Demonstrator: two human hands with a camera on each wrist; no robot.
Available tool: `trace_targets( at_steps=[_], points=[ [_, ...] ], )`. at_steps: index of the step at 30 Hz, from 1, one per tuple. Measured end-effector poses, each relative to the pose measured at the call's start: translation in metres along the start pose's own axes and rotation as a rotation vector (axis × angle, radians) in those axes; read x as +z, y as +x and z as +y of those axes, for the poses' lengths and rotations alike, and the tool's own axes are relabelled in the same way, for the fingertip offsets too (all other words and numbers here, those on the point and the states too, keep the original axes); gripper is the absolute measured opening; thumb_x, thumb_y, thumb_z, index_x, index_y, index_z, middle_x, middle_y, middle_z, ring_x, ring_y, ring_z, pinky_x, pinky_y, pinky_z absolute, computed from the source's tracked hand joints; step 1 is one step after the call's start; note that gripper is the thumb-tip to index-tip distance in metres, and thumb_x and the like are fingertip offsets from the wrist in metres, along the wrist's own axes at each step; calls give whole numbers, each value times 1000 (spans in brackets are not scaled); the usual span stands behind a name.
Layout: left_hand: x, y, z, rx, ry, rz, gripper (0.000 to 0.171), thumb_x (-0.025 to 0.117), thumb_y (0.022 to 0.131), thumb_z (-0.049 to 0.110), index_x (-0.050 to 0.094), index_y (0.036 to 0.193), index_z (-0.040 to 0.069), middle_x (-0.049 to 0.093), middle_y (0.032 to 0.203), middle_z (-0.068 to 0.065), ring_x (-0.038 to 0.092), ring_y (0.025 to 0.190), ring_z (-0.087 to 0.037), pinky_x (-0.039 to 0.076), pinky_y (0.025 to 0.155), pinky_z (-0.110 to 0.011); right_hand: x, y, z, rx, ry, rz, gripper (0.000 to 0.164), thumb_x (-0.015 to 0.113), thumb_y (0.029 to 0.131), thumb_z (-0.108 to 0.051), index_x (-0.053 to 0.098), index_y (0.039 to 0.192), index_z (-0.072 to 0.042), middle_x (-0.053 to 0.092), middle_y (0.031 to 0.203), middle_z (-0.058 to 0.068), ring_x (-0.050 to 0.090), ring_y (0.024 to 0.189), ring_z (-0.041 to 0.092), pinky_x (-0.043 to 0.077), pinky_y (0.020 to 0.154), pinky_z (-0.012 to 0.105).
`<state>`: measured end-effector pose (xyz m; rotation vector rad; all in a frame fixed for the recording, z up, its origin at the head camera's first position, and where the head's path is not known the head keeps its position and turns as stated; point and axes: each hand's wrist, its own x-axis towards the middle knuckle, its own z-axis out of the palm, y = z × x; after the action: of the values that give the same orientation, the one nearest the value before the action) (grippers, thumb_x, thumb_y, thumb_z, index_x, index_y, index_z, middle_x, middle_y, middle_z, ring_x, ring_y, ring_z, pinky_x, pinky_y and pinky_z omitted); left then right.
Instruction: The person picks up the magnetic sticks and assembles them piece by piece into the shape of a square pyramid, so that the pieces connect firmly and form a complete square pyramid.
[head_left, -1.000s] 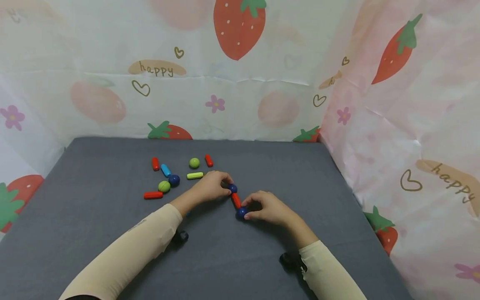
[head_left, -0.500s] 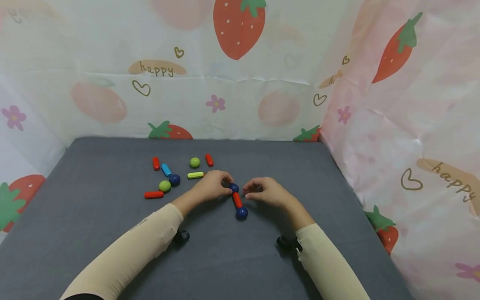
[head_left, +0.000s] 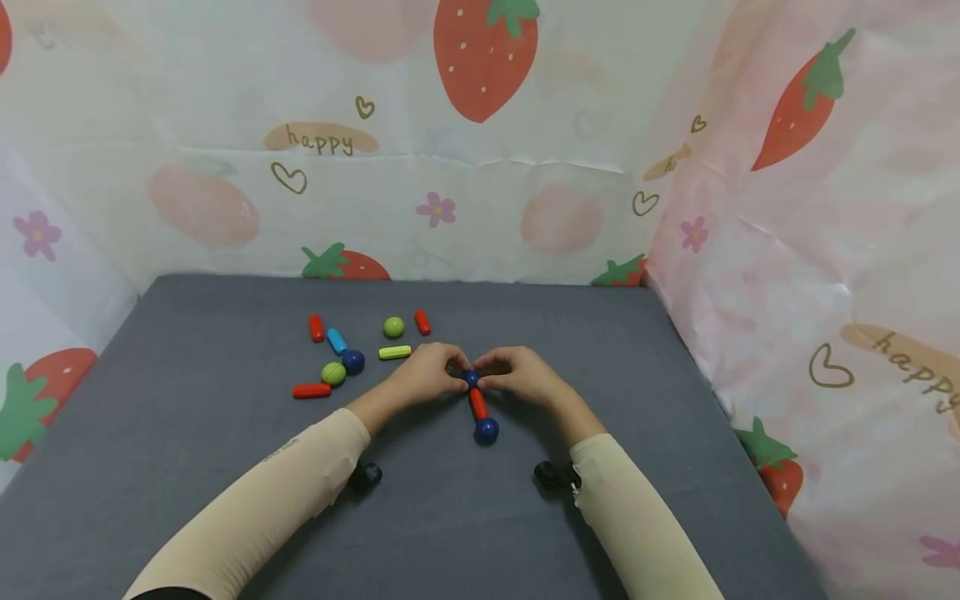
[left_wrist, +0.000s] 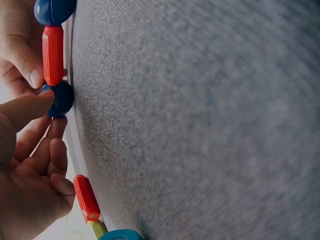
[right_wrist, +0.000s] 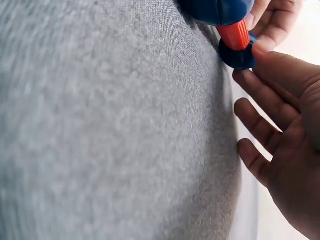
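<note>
A red rod (head_left: pixel 478 405) joins two blue balls in a line on the grey cloth. My left hand (head_left: pixel 422 375) pinches the far blue ball (head_left: pixel 471 379) from the left, thumb and fingertips on it. From the right, my right hand (head_left: pixel 528 380) holds that same ball between thumb and index finger; its other fingers spread loosely in the right wrist view. Nearer to me, the second blue ball (head_left: pixel 487 431) rests untouched at the rod's other end. In the left wrist view the thumb covers part of the far ball (left_wrist: pixel 63 100).
Loose pieces lie left of my hands: a blue ball (head_left: pixel 353 361), green balls (head_left: pixel 333 373), several red rods (head_left: pixel 312 391), a light blue rod (head_left: pixel 337 341) and a yellow-green rod (head_left: pixel 395 352). Patterned cloth walls (head_left: pixel 480 200) stand behind and beside the table.
My right hand has let go of the near blue ball, moved away and up, and taken hold of the far ball. My left hand has stayed on the far ball.
</note>
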<state>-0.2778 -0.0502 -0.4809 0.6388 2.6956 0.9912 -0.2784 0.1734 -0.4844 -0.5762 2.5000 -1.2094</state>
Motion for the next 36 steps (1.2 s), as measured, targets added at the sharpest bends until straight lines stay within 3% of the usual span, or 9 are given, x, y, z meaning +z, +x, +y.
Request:
trace_targets(
  at_steps=[12, 17, 25, 36],
  points=[
    [0, -2, 0, -12, -11, 7, 23, 83, 88, 20, 75, 108, 15, 74, 104, 0, 67, 92, -13, 56, 76, -31, 1, 5, 0, 17, 22, -43, 27, 76, 95, -21, 74, 121, -13, 74, 117, 2, 67, 107, 16, 54, 93, 36],
    [-7, -11, 1, -11, -19, 17, 24, 81, 90, 23, 74, 110, 14, 74, 107, 0, 68, 94, -14, 56, 77, -33, 1, 6, 1, 18, 9, -49, 26, 76, 94, -20, 75, 120, -14, 75, 113, 1, 68, 103, 15, 55, 89, 34],
    [-40, -49, -6, 33, -18, 2, 31, 78, 93, 24, 71, 120, 10, 71, 113, -1, 64, 97, -19, 55, 82, -37, -1, 7, -2, 35, 1, -37, 26, 79, 92, -23, 76, 117, -16, 74, 111, 0, 65, 96, 15, 52, 82, 31],
    [-62, -103, -39, 81, 164, 5, 28, 78, 92, 16, 73, 119, 9, 72, 114, -4, 60, 104, -25, 53, 90, -44, 1, 6, -4, 44, -2, -40, 26, 80, 91, -21, 75, 117, -18, 74, 112, -2, 63, 96, 16, 51, 81, 31]
  ],
)
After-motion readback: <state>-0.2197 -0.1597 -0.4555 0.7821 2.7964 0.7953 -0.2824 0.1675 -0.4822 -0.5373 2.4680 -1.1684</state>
